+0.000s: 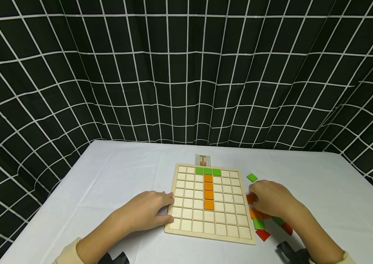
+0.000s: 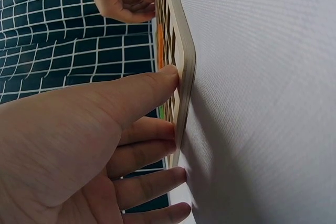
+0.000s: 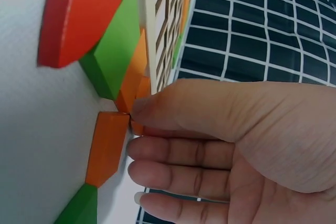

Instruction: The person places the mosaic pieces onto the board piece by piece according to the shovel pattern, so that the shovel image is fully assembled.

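Note:
A wooden grid board point(image 1: 193, 226) lies on the table, with green tiles point(image 1: 207, 171) in its far row and a line of orange tiles point(image 1: 209, 194) running down from them. My left hand point(image 1: 145, 212) rests at the board's left edge, thumb and fingertips touching the rim, fingers fairly straight. Over at the right side, my right hand point(image 1: 273, 198) reaches down into loose tiles. Its thumb and index finger meet at an orange tile point(image 1: 250, 198) beside the board; I cannot tell whether they pinch it. Another orange tile point(image 3: 107, 148) lies just below the thumb tip in the right wrist view.
Near the right hand lie a red tile point(image 1: 262, 234), a green tile point(image 1: 258, 224) and a rounded red piece point(image 1: 287, 228). A lone green tile point(image 1: 252, 177) lies farther back. A small pattern card point(image 1: 203, 160) sits behind the board. Black gridded curtains point(image 1: 186, 73) surround the white table point(image 1: 117, 168).

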### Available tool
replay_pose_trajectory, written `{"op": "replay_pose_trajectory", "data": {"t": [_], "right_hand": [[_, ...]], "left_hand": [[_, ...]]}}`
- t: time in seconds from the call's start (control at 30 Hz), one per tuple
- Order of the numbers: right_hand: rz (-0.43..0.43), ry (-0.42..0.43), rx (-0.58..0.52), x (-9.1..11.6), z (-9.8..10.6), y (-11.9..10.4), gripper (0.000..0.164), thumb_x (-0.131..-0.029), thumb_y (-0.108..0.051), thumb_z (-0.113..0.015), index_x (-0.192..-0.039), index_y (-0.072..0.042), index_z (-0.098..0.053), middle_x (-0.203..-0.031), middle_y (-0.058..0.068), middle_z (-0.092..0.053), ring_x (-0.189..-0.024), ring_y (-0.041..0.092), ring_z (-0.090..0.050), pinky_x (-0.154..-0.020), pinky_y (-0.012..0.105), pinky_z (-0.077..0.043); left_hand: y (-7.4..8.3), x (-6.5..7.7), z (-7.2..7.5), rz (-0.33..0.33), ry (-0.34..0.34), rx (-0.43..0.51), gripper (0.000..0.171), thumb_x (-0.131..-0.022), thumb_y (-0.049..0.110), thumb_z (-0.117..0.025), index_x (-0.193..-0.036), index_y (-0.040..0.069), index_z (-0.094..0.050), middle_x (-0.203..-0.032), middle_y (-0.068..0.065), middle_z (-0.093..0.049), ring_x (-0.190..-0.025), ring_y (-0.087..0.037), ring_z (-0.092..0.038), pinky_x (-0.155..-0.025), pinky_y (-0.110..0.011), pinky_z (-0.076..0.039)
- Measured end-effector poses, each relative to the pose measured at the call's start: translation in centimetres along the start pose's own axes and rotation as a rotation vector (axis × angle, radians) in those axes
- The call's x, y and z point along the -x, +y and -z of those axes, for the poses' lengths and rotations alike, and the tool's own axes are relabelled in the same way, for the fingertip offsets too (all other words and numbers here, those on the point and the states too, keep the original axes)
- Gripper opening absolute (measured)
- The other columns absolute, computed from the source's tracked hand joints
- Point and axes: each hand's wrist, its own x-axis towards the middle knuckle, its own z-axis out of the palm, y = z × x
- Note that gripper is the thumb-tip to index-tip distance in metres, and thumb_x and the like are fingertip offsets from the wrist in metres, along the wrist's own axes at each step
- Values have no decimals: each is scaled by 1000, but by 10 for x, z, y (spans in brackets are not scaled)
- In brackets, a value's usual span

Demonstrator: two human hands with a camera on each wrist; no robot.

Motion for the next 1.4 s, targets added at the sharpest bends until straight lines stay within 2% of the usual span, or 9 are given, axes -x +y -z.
{"op": "replay_pose_trajectory", "data": {"t": [0.43, 0.9, 1.1, 1.4], "right_hand": [[-16, 5, -12, 3, 5, -2, 19, -75, -12, -86, -82, -10, -68, -67, -4, -50, -64, 15, -46, -56, 31, -39], [-21, -3, -20, 4, 10, -5, 19, -75, -15, -86, -83, -11, -69, -69, -4, -52, -66, 15, -48, -55, 30, -41], [24, -1, -60, 4, 8, -9, 16, -76, -10, -82, -84, -12, -69, -70, -5, -52, -65, 15, -46, -55, 30, -38], [80, 20, -91, 6, 7, -17, 18, -75, -11, -84, -84, -15, -68, -68, -10, -49, -61, 10, -44, -52, 26, -36]], "left_hand": [[-1, -2, 0, 9, -12, 8, 20, -88, 33, -76, -91, 15, -65, -132, -15, -63, -119, -30, -62, -95, -47, -52], [0, -2, -1, 9, -9, 9, 21, -88, 32, -77, -92, 15, -66, -132, -14, -63, -118, -28, -63, -94, -45, -53], [-1, 0, -1, 22, -15, 12, 22, -88, 33, -76, -95, 14, -67, -133, -14, -63, -119, -29, -62, -95, -46, -52], [0, -1, -1, 24, -16, 12, 24, -88, 32, -76, -100, 13, -70, -133, -14, -63, -119, -29, -62, -96, -47, -52]]}}
